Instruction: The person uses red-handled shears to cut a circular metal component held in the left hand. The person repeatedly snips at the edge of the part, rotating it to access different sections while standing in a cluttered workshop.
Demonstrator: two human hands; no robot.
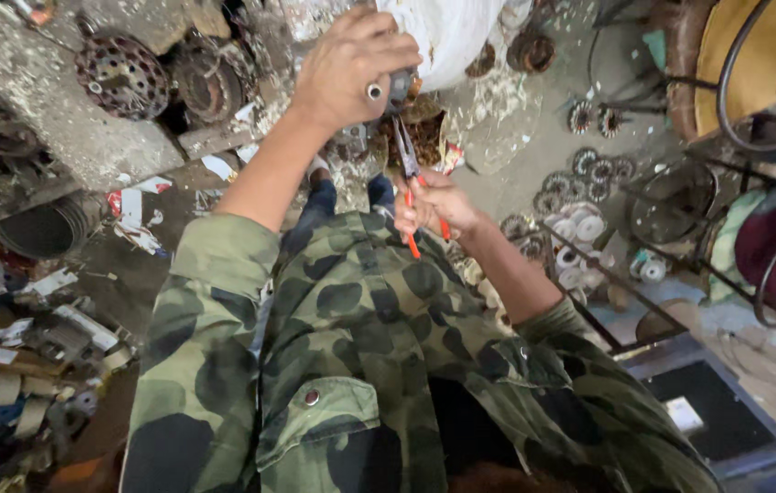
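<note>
My left hand [351, 64] is raised at the top centre, closed around a small dark metal part [397, 89] with a short metal stub sticking out. My right hand [434, 205] grips red-handled long-nose pliers [409, 173]. The pliers point up, and their jaws reach the metal part under my left hand. Both hands sit above my camouflage shirt [361, 365], which fills the lower middle of the view. My feet are hidden beneath the arms.
Rusty motor rotors [123, 73] lie on a concrete slab at the top left. Small fan-like discs and white rings [580, 201] are scattered on the floor at right. Scrap and paper pile up at left [41, 347]. Metal stool frames [753, 82] stand at right.
</note>
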